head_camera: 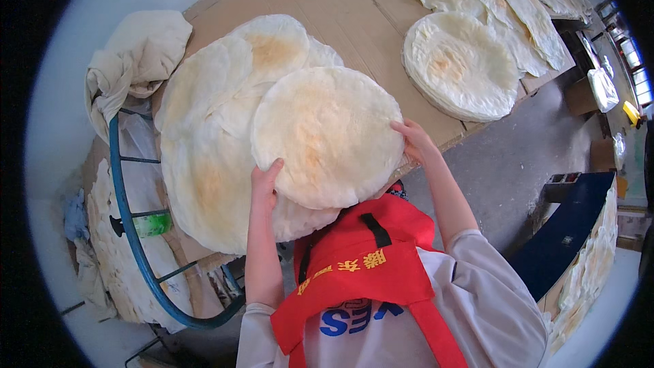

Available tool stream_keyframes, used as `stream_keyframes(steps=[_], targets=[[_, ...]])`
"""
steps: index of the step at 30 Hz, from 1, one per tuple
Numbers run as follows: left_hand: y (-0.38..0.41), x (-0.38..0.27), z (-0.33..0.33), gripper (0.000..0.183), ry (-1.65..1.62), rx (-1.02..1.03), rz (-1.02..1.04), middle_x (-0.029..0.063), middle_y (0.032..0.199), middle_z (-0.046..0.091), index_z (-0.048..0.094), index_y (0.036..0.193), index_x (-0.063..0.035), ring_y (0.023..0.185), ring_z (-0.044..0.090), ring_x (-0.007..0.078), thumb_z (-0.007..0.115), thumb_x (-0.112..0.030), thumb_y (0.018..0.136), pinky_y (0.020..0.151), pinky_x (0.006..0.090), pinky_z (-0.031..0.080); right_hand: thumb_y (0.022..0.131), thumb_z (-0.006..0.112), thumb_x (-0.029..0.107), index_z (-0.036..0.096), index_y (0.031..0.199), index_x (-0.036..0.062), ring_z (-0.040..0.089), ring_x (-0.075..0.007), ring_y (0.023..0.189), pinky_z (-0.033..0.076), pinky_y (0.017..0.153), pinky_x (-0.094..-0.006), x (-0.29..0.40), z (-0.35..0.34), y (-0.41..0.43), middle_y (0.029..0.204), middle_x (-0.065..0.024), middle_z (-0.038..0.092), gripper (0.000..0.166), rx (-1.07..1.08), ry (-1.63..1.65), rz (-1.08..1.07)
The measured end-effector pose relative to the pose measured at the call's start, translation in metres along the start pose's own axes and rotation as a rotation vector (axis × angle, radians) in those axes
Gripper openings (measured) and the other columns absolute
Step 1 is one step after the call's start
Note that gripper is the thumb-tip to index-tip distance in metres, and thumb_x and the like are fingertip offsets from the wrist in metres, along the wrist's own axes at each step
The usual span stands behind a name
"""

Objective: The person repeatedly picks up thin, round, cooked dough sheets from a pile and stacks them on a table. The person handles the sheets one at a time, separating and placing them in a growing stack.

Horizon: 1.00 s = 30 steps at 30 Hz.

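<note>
A round, thin flatbread (327,138) with light brown patches is held up between both hands, over the near edge of a pile of flatbreads (204,163). My left hand (264,176) grips its lower left rim, thumb on top. At its right rim my right hand (413,139) pinches the edge, the thumb on top and the other fingers mostly hidden underneath. The pile lies spread on a cardboard-covered table (337,5). To the right, a neat round stack of flatbreads (460,66) stands near the table's edge.
More flatbreads (490,0) overlap at the table's far right. A blue metal rail (122,189) curves along the left, with a cream cloth (138,51) over its top. A dark blue surface (567,235) stands at the right beyond the grey floor, beside more flatbreads (587,271).
</note>
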<state>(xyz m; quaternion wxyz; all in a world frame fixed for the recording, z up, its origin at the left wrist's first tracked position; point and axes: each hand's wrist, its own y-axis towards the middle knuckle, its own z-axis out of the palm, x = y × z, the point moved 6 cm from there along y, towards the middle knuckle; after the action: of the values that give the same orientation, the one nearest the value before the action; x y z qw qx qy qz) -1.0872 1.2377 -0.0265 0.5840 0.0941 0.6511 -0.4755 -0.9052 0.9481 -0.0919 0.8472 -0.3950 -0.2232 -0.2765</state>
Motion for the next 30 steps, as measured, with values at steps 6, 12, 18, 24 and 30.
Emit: stream_keyframes(steps=[6,12,18,24,30], targets=[[-0.002,-0.033,0.035,0.049,0.027,0.011,0.197,0.012,0.109,0.053,0.043,0.117,0.002,0.098,0.053,0.0211,0.062,-0.005,0.072,0.083,0.0315,0.043,0.07,0.06,-0.003,0.052,0.104,-0.0058,0.059,-0.0241,0.086,0.049,0.078,-0.0375,0.039,0.029,0.008,0.097,-0.0147,0.058,0.035,0.036,-0.192,-0.102],[-0.008,-0.12,0.178,0.046,0.091,0.222,0.348,0.0123,0.108,0.054,0.043,0.116,0.003,0.098,0.053,0.0209,0.058,-0.004,0.073,0.084,0.0319,0.043,0.065,0.067,0.003,0.057,0.099,0.0018,0.059,-0.0164,0.075,0.049,0.072,-0.0322,0.184,-0.008,-0.021,0.088,-0.007,0.062,0.035,-0.099,-0.465,-0.42],[0.044,-0.126,0.346,0.038,0.002,0.542,0.275,0.0109,0.103,0.056,0.046,0.11,0.0026,0.092,0.055,0.0183,0.057,-0.007,0.075,0.079,0.031,0.045,0.072,0.061,0.002,0.052,0.104,-0.0016,0.06,-0.0198,0.078,0.052,0.068,-0.0329,0.335,-0.101,-0.111,0.093,-0.0121,0.06,0.033,-0.352,-0.267,-0.708],[0.143,-0.001,0.418,0.025,0.358,0.51,0.18,0.0097,0.09,0.06,0.052,0.097,0.0032,0.078,0.058,0.0173,0.057,-0.006,0.075,0.07,0.0299,0.046,0.076,0.059,0.009,0.053,0.102,-0.0023,0.057,-0.0134,0.066,0.047,0.054,-0.0258,0.27,-0.277,-0.074,0.083,-0.0068,0.06,0.03,-0.573,-0.333,-0.418],[0.15,0.014,0.396,0.035,0.569,0.132,0.22,0.0118,0.102,0.055,0.046,0.109,0.0023,0.088,0.055,0.017,0.055,-0.011,0.077,0.074,0.0306,0.045,0.08,0.058,0.02,0.05,0.111,-0.0016,0.058,-0.0173,0.083,0.048,0.069,-0.0296,0.28,-0.303,-0.096,0.1,-0.0084,0.058,0.039,-0.754,-0.558,-0.391]])
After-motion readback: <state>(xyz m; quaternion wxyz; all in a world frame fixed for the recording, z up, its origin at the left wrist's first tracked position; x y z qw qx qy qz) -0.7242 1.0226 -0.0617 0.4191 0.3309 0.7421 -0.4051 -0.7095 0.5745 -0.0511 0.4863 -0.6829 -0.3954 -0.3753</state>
